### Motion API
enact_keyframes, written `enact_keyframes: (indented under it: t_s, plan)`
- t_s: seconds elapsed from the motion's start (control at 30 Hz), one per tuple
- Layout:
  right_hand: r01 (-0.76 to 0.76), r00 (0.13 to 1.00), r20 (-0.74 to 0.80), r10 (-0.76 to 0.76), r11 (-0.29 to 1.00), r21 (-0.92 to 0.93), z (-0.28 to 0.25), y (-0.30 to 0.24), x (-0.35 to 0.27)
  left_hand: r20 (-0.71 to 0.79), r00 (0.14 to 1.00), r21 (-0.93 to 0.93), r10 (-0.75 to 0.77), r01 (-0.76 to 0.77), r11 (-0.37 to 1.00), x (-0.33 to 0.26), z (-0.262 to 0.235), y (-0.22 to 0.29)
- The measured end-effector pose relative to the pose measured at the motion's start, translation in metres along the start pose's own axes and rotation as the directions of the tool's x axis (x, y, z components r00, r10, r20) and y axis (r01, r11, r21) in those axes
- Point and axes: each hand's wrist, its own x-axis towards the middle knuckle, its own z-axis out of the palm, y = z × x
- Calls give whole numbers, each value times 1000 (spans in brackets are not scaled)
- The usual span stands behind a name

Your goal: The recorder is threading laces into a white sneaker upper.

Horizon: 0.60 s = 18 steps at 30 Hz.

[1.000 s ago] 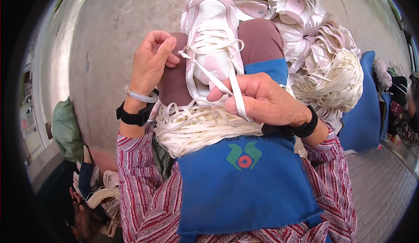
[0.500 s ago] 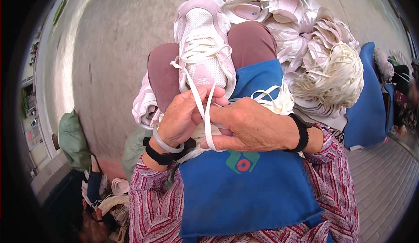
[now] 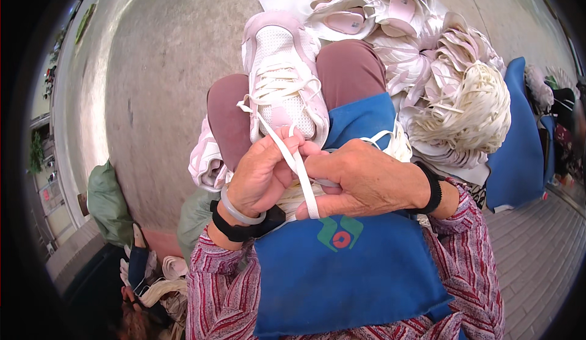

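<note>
A pale pink and white shoe upper [image 3: 281,42] lies between my knees, its toe away from me. White lace crosses its front, and the shoelace [image 3: 283,146] runs down from it to my hands. My left hand [image 3: 267,172] is closed, with its fingertips pinching the lace near the shoe's tongue. Close beside it, my right hand [image 3: 360,178] is closed too. A strand of lace bends down to the right thumb, which presses on it. The fingertips of both hands partly hide one another.
Stacked pink-white shoe uppers [image 3: 400,7] lie beyond my right knee, with a big bundle of white laces [image 3: 473,114] on top. More loose laces [image 3: 400,144] rest by my right hand. A blue apron [image 3: 354,279] covers my lap. A green sack [image 3: 108,202] stands at left.
The lace loop between my hands has drawn across to the right and crosses lower over the fingers. My hands stay close together, still on the lace.
</note>
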Motion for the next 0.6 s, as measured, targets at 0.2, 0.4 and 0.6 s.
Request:
enact_keyframes:
  t_s: [0.2,0.4,0.6]
  plan:
    - [-30,999,23,27,984,177,-9,-5,0,-60,996,-62,72,-76,995,-2,-1,-1]
    - [21,999,-52,1,908,419,-13,3,-4,-160,983,136,86,-64,989,-7,-3,2]
    - [-199,977,102,185,643,740,-25,-5,-11,-101,989,447,108,-52,893,-29,-27,14]
